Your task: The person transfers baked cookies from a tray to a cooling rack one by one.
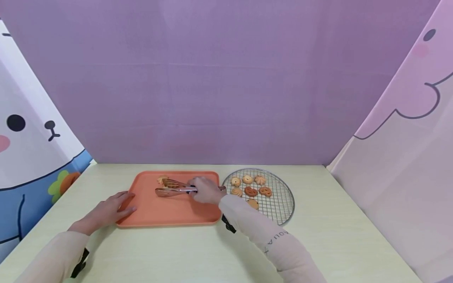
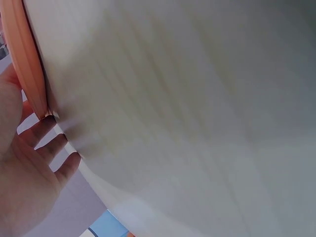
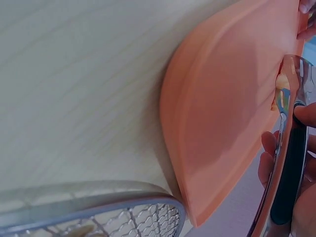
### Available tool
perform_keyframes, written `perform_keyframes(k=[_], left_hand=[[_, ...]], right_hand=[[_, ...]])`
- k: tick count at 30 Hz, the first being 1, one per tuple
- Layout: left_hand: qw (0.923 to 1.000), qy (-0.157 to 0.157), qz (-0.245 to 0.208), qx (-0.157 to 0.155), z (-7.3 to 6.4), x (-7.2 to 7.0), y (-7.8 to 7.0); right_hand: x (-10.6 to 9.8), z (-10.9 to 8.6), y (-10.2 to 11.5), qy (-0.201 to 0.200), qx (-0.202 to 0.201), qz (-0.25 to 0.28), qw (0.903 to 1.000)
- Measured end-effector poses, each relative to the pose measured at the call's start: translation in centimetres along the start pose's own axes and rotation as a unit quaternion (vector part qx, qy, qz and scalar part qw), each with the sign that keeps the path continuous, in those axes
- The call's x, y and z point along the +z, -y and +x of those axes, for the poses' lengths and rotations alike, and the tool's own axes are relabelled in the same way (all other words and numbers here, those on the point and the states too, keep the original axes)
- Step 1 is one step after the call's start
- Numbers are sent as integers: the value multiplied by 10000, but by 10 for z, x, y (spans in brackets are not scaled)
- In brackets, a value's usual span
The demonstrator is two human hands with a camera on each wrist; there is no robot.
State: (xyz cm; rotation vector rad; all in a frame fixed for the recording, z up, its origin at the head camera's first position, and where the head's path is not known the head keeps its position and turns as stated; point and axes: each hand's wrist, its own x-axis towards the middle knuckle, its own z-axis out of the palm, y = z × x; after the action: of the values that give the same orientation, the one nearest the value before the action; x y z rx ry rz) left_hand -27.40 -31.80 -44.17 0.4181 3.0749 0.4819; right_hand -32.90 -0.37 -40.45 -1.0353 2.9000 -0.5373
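Note:
My right hand (image 1: 206,190) grips a pair of metal tongs (image 1: 173,191) with dark handle grips, held low over an orange tray (image 1: 148,212). The tips of the tongs stand apart and point left. A pale golden cookie (image 1: 162,179) sits at the far side of the tray, right by the tongs' far arm. In the right wrist view, the cookie (image 3: 282,81) shows partly behind the tongs' arms. My left hand (image 1: 112,209) rests at the tray's left edge, thumb over the rim. Its fingers (image 2: 42,131) are extended and spread beside the tray's side wall.
A round wire rack (image 1: 283,196) stands just right of the tray, bearing several cookies, among them a brown pretzel-shaped one (image 1: 251,191) and a flat round one (image 1: 253,204). My right forearm passes over its near left part. A purple backdrop (image 1: 212,98) rises behind the pale table (image 1: 170,255).

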Motion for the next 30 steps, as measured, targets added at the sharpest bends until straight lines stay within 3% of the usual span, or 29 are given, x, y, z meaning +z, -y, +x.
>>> perform_keyframes(k=[16, 30], left_hand=[[9994, -253, 48, 244, -1, 4, 3], [9998, -136, -29, 117, 0, 3, 1]], right_hand=[[2, 3, 4, 89, 130, 243, 9996], [2, 2, 2, -5, 162, 320, 9994]])
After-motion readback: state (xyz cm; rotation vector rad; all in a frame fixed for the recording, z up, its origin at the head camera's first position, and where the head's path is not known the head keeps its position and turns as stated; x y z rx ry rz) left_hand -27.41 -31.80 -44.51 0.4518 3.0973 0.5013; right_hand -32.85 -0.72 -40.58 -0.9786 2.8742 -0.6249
